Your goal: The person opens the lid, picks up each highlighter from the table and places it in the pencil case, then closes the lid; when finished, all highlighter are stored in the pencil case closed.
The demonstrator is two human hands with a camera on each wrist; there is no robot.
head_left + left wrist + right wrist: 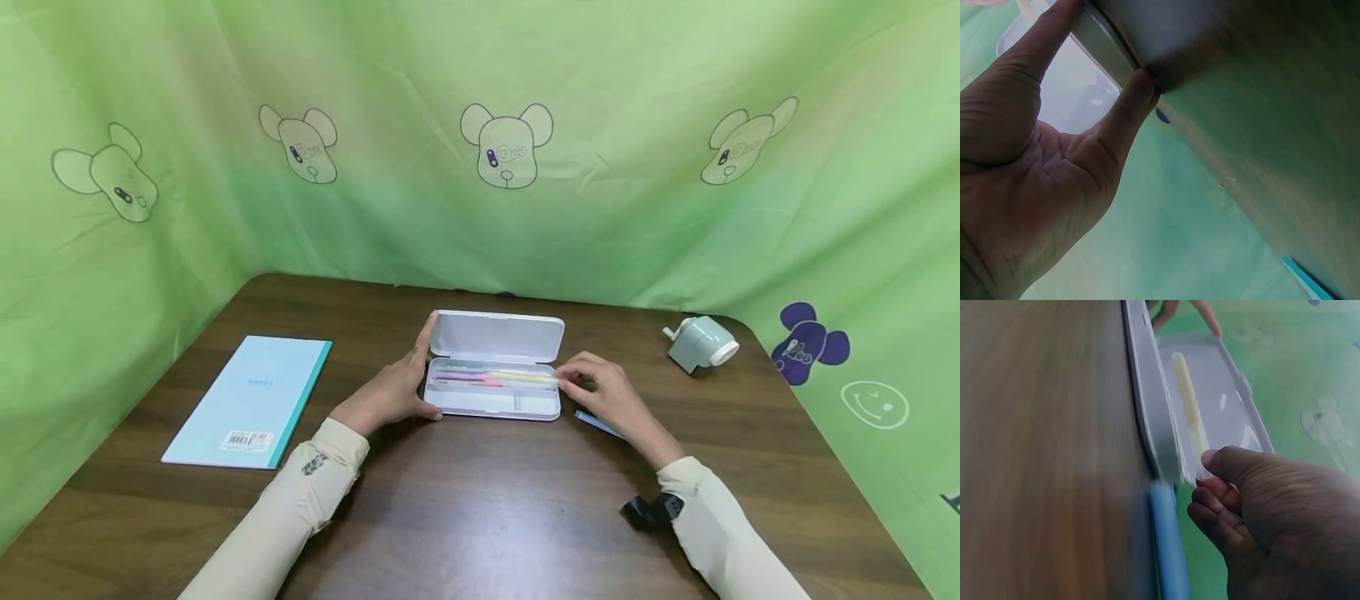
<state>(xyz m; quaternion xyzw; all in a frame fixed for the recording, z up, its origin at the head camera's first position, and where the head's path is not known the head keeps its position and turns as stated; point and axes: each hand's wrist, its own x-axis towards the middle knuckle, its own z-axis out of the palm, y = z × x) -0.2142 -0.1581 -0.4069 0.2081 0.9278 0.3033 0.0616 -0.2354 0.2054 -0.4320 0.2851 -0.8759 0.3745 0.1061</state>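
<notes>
A white pencil case (pixel 480 415) lies on the table with its lid (pixel 498 337) raised. Inside its long compartment are pens, among them a purple one (pixel 459 377) and a pink-tipped one. My left hand (pixel 393 390) spans the case's left side, thumb at the front corner and a straight finger against the lid's edge; the left wrist view shows these fingertips touching it. My right hand (pixel 603 390) pinches the end of a pale yellow pen (pixel 1188 397) between thumb and finger, over the case's right end. Below that hand lies a slim light-blue object (pixel 1169 544), its kind unclear.
A light-blue notebook (pixel 247 400) with a barcode label lies at the left of the table. Toward the back right stands a grey-green pencil sharpener (pixel 703 343) with a crank. A green printed curtain (pixel 405 225) hangs behind the table.
</notes>
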